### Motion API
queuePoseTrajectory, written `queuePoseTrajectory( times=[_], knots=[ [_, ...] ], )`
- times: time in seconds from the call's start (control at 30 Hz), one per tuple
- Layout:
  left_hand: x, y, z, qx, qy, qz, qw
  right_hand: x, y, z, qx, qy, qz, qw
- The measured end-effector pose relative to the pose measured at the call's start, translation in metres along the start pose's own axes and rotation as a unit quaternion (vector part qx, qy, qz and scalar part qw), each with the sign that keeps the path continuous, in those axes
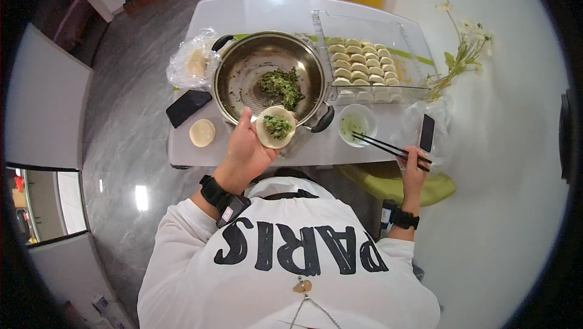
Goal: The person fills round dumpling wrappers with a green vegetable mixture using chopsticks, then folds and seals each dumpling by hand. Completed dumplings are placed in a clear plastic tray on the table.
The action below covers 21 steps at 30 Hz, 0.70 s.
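On the palm of my left hand (248,149) rests a round dumpling wrapper (264,140) with a mound of chopped green filling (277,127) at its middle. This hand is at the near rim of a wide steel pot (232,65), where more green filling (282,85) lies on the bottom. My right hand (413,160) grips a pair of black chopsticks (387,145). Their tips reach into a small white bowl (345,122) of liquid with green bits. Left of my left hand, a small stack of round wrappers (202,133) lies on the table.
A clear plastic bin (364,24) holds rows of folded dumplings (359,67). Dough (196,64) sits in plastic wrap (182,72) beside the pot. One dark phone (189,107) lies left, another phone (426,133) right. Flowers (460,53) stand at the white table's (255,8) right side.
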<state>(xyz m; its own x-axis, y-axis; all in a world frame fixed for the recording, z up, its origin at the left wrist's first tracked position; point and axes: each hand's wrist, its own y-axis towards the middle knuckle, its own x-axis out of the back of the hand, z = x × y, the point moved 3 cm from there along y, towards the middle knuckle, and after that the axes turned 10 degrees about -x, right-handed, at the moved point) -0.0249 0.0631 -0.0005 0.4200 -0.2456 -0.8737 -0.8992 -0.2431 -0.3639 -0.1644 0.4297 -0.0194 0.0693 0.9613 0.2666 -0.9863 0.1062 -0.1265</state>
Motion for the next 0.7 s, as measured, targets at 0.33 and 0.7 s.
queuePoseTrajectory(
  times=[0.33, 0.7],
  knots=[
    [-0.002, 0.000, 0.005, -0.012, -0.003, 0.007, 1.000, -0.007, -0.027, 0.030, 0.008, 0.231, 0.143, 0.962],
    [-0.003, -0.004, 0.004, -0.016, -0.008, 0.004, 1.000, -0.095, -0.056, 0.056, 0.003, 0.278, 0.259, 0.925]
  ],
)
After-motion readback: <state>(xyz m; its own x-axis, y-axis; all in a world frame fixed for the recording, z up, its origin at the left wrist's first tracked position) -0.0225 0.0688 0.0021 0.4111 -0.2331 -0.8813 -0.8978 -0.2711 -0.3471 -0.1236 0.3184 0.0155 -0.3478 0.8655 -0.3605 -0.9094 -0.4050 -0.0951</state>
